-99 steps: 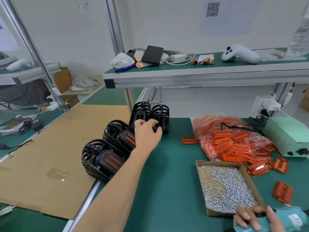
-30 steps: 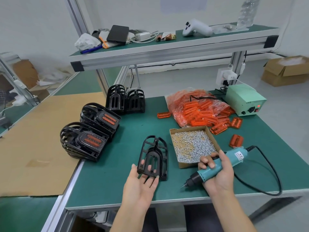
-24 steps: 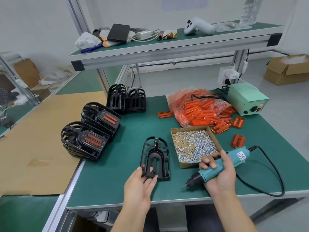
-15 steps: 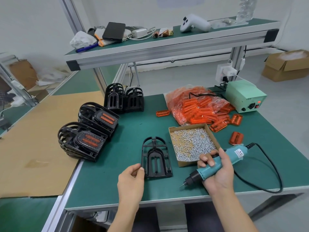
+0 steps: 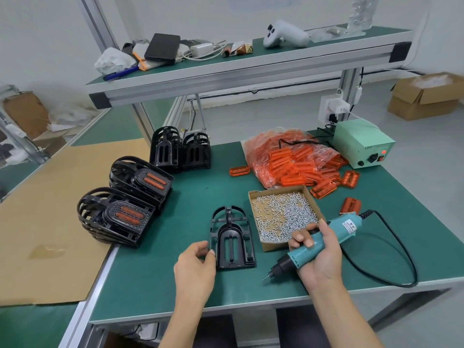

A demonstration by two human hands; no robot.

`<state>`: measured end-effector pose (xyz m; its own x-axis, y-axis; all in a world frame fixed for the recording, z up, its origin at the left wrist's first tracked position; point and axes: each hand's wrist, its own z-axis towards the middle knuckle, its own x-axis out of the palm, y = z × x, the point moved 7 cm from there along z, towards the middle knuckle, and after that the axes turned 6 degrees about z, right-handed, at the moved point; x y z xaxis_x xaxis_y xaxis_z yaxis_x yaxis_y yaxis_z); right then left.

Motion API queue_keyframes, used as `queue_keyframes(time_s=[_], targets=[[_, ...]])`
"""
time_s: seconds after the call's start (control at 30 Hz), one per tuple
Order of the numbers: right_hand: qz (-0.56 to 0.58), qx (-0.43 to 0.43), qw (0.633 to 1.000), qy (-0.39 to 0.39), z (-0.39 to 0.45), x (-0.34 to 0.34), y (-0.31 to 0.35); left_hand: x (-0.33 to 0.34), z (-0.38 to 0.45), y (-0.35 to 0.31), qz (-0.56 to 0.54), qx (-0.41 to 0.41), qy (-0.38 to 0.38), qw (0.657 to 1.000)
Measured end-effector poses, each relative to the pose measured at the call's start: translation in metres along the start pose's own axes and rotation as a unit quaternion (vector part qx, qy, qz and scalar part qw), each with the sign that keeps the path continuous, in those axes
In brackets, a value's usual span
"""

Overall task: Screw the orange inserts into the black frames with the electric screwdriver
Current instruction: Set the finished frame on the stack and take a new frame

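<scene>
An empty black frame [image 5: 229, 217] lies flat on the green bench in front of me. My left hand [image 5: 194, 267] is at its lower left corner, thumb and forefinger pinching the left rim. To the right, my right hand [image 5: 319, 257] grips the teal electric screwdriver [image 5: 344, 228], its bit [image 5: 265, 277] pointing down-left just above the mat. Orange inserts [image 5: 288, 156] fill a clear bag at the back right. Several lie loose beside it, one [image 5: 350, 204] close to the screwdriver's cord.
A cardboard box of screws [image 5: 276, 246] sits between frame and bag. Two stacks of frames with inserts fitted [image 5: 120, 217] [image 5: 143, 179] stand at the left edge, empty frames [image 5: 180, 149] behind. A green power unit [image 5: 364, 144] and black cord [image 5: 401, 247] lie at the right. A shelf [image 5: 238, 69] overhangs.
My left hand took a frame from the back stack and laid it flat in front of me, let go, then came back to its left rim. The screwdriver stayed in my right hand.
</scene>
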<state>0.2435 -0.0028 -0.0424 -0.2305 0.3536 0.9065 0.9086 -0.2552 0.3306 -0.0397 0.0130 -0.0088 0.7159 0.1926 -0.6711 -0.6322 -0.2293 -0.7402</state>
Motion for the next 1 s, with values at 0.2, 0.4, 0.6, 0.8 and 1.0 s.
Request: queue_keyframes(time_s=[0.2,0.4,0.6,0.8,1.0], targets=[[0.000,0.010,1.000,0.002,0.002,0.002,-0.004,0.001,0.006,-0.003,0.026,0.007,0.000,1.000],[0.002,0.016,1.000,0.008,0.001,-0.001,-0.005,0.010,0.000,-0.052,0.046,0.136,-0.022,0.989],[0.006,0.022,1.000,0.018,0.000,0.000,-0.005,0.059,0.000,-0.132,0.093,0.333,0.091,0.934],[0.007,0.022,1.000,0.014,0.000,0.001,-0.005,0.123,0.003,-0.179,0.338,0.408,0.182,0.828],[-0.004,0.016,1.000,0.009,-0.001,-0.001,-0.004,0.137,0.004,-0.170,0.363,0.384,0.168,0.832]])
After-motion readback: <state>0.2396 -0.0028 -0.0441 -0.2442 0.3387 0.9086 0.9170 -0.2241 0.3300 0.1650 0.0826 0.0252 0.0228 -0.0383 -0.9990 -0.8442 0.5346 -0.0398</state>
